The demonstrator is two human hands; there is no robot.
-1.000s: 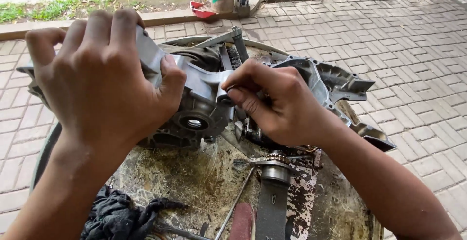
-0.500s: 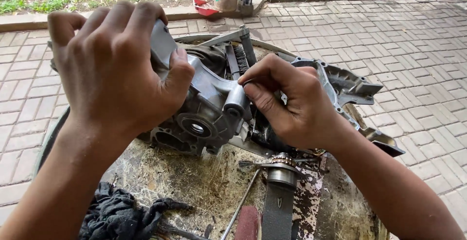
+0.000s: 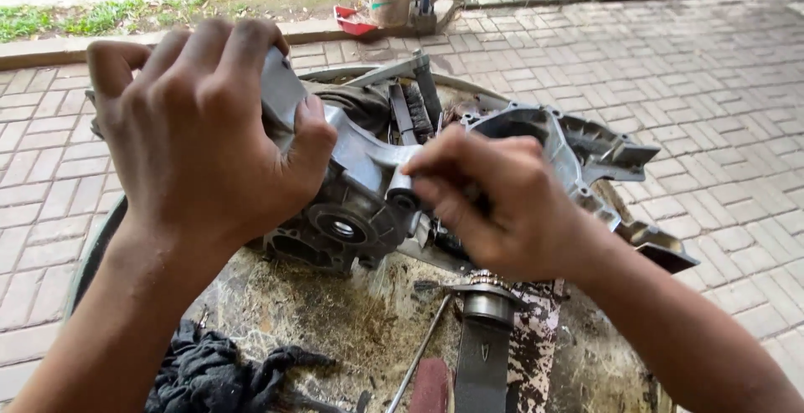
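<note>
One grey engine case [image 3: 360, 203] is seen at the middle of a round, stained worktop [image 3: 327, 329], its left edge gripped by the left hand [image 3: 201, 136] with fingers curled over the top, while the right hand [image 3: 494, 199] is closed in a pinch on a small part at the case's near right side, which cannot be made out. A second case half [image 3: 578, 157] lies at the far right, reaching the worktop's edge. One black rag [image 3: 218, 371], one thin rod [image 3: 419, 350] and one toothed shaft [image 3: 486, 304] lie near, with bare worktop between them.
</note>
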